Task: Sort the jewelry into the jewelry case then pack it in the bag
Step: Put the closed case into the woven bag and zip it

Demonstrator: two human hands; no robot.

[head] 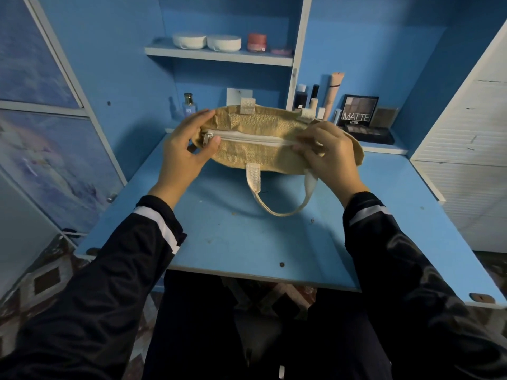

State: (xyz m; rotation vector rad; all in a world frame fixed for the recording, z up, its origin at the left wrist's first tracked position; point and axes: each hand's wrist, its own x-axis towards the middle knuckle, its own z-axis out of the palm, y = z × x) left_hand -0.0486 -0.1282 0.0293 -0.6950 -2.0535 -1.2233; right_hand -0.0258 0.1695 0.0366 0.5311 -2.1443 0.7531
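Closest on my feed were the two dark sleeves, each with a white stripe: left sleeve [123, 256] and right sleeve [400, 253], reaching forward over the blue table [247, 248].

Past them, both hands held the tan woven bag [255, 156] over the back half of the table, its top turned toward me. I couldn't tell whether its base touched the surface. The white zip [252, 138] ran across the top, closed along all I could see of it.

The left hand [183, 152] gripped the bag's left end, fingers curled behind the fabric and the thumb lying right against the metal pull [206, 139]. The right hand [333, 157] was curled over the right end, fingertips pinching the fabric at the zip line. Its knuckles hid that end of the zip from me.

The near handle [274, 208] hung in a pale loop below the bag, down toward the table.

Behind the bag, a small blue bottle [188, 105] stood at the back wall on the left. On the right stood a cluster of tubes [315, 98] and an open palette [359, 109] marked MATTE. Up on the shelf [219, 56] sat two round white tubs [189, 41] side by side, with a pink jar [257, 42] just beside them.
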